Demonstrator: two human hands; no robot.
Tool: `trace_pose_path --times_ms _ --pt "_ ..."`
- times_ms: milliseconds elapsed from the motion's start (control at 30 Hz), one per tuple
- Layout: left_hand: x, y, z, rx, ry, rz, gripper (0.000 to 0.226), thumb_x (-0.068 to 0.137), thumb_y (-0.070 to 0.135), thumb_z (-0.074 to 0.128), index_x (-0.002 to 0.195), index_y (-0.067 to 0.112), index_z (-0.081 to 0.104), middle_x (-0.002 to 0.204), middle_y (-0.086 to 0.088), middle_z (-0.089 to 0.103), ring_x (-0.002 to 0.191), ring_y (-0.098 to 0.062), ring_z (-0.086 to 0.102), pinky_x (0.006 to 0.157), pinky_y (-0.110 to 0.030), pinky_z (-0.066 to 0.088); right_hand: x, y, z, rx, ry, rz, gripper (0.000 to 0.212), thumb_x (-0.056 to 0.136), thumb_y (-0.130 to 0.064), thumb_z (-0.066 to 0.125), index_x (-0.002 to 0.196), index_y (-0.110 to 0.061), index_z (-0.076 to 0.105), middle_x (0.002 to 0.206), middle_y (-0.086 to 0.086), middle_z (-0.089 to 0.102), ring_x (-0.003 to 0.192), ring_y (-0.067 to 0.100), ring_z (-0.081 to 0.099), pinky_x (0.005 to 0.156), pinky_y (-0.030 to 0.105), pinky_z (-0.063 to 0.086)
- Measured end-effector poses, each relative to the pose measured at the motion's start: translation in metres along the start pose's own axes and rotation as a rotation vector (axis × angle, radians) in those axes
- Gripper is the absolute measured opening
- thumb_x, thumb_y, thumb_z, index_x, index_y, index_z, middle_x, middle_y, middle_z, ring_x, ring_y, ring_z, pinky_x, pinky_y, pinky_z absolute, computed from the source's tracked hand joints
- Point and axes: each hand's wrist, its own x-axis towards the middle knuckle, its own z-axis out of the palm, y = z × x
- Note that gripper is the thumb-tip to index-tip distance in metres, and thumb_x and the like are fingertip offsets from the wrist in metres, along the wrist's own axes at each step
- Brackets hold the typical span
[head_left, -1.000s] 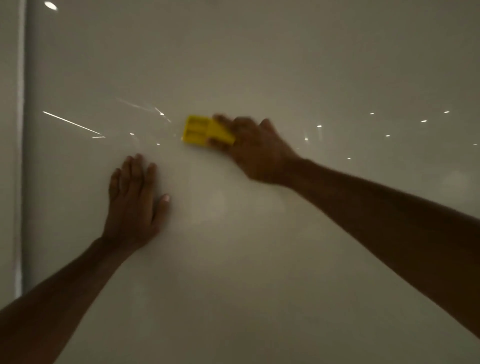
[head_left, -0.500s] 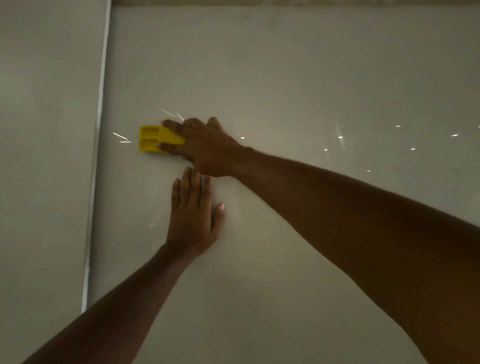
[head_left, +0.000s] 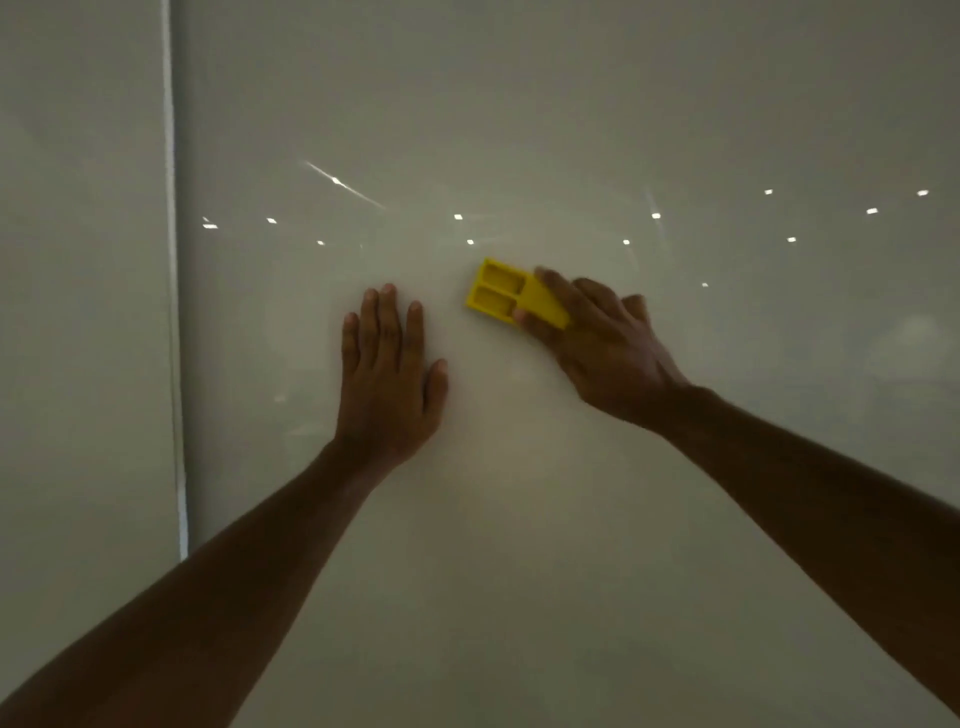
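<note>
A small yellow plastic scraper (head_left: 501, 292) with two recessed pockets lies flat against a pale glossy panel (head_left: 519, 545). My right hand (head_left: 597, 348) grips the scraper's rear end, fingers and thumb pinching it from either side, its broad edge pointing up-left. My left hand (head_left: 387, 374) rests flat on the panel with straight fingers, just left of the scraper and apart from it.
A bright vertical seam (head_left: 174, 291) divides this panel from another pale panel (head_left: 78, 312) on the left. Small light reflections dot the glossy surface above the hands.
The right hand swept the scraper left toward the seam, crossing above the left hand, then came back right. The left hand stayed flat on the panel.
</note>
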Motion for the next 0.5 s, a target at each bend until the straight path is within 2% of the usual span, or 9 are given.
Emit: trace_pose_path --times_ms 67,167,200,233,267,333,400,467,500 --pt "-0.011 0.003 0.001 -0.007 -0.011 -0.008 0.066 0.106 0.032 0.045 0.155 -0.011 0.04 0.162 -0.042 0.029 0.153 -0.06 0.026 0.125 -0.069 0.022 -0.049 0.027 0.001 -0.024 0.047 0.214 0.059 0.099 -0.027 0.052 0.154 -0.038 0.035 0.164 0.01 0.03 0.134 0.041 0.042 0.093 0.052 0.043" --pt "-0.028 0.014 0.004 -0.025 -0.048 -0.027 0.066 0.107 0.032 0.046 0.157 -0.011 0.038 0.163 -0.043 0.026 0.153 -0.061 0.023 0.125 -0.071 0.017 -0.101 0.045 0.002 0.019 0.239 0.887 0.062 0.095 -0.028 0.049 0.155 -0.036 0.033 0.166 0.012 0.024 0.14 0.041 0.037 0.1 0.056 0.041" --pt "-0.032 0.019 0.005 -0.028 -0.055 -0.024 0.066 0.107 0.032 0.047 0.157 -0.011 0.037 0.163 -0.043 0.025 0.153 -0.061 0.022 0.125 -0.072 0.016 -0.112 0.035 0.006 0.026 0.266 1.036 0.063 0.095 -0.029 0.046 0.155 -0.036 0.03 0.166 0.012 0.023 0.141 0.041 0.035 0.103 0.057 0.039" --pt "-0.037 0.024 0.007 -0.035 -0.065 -0.013 0.066 0.108 0.032 0.047 0.158 -0.011 0.035 0.163 -0.043 0.025 0.153 -0.061 0.022 0.125 -0.073 0.015 -0.125 0.016 0.01 0.016 0.259 1.082 0.063 0.095 -0.029 0.044 0.156 -0.034 0.027 0.165 0.014 0.024 0.14 0.042 0.036 0.104 0.059 0.04" --pt "-0.042 0.03 0.009 -0.038 -0.073 -0.001 0.067 0.109 0.032 0.046 0.158 -0.01 0.035 0.164 -0.043 0.024 0.154 -0.061 0.021 0.124 -0.073 0.014 -0.139 -0.008 0.017 0.008 0.232 1.008 0.063 0.095 -0.027 0.042 0.156 -0.031 0.025 0.162 0.017 0.028 0.136 0.043 0.04 0.101 0.06 0.043" --pt "-0.051 0.042 0.014 -0.054 -0.084 0.015 0.067 0.11 0.034 0.045 0.159 -0.009 0.033 0.164 -0.042 0.023 0.154 -0.06 0.02 0.125 -0.072 0.011 -0.177 -0.061 0.032 0.023 0.12 0.612 0.073 0.097 -0.02 0.053 0.158 -0.036 0.016 0.155 0.015 0.034 0.127 0.042 0.046 0.09 0.058 0.049" --pt "-0.061 0.05 0.018 -0.066 -0.099 0.007 0.068 0.11 0.035 0.043 0.161 -0.008 0.03 0.166 -0.041 0.021 0.155 -0.059 0.018 0.125 -0.071 0.008 -0.225 -0.101 0.041 0.077 -0.028 0.233 0.089 0.093 -0.015 0.068 0.157 -0.048 0.014 0.157 0.005 0.032 0.131 0.036 0.046 0.086 0.049 0.048" --pt "-0.069 0.058 0.021 -0.075 -0.108 0.0 0.067 0.11 0.035 0.041 0.161 -0.007 0.028 0.167 -0.041 0.019 0.156 -0.059 0.015 0.125 -0.071 0.006 -0.271 -0.1 0.042 0.074 -0.161 0.041 0.075 0.096 -0.014 0.065 0.151 -0.052 0.032 0.161 -0.003 0.03 0.139 0.03 0.042 0.09 0.042 0.041" --pt "-0.073 0.061 0.023 -0.079 -0.107 -0.002 0.067 0.11 0.034 0.041 0.162 -0.006 0.027 0.167 -0.041 0.018 0.156 -0.059 0.015 0.126 -0.071 0.006 -0.287 -0.09 0.039 0.068 -0.173 0.073 0.064 0.098 -0.016 0.063 0.147 -0.051 0.042 0.161 -0.003 0.033 0.139 0.03 0.043 0.092 0.041 0.039"
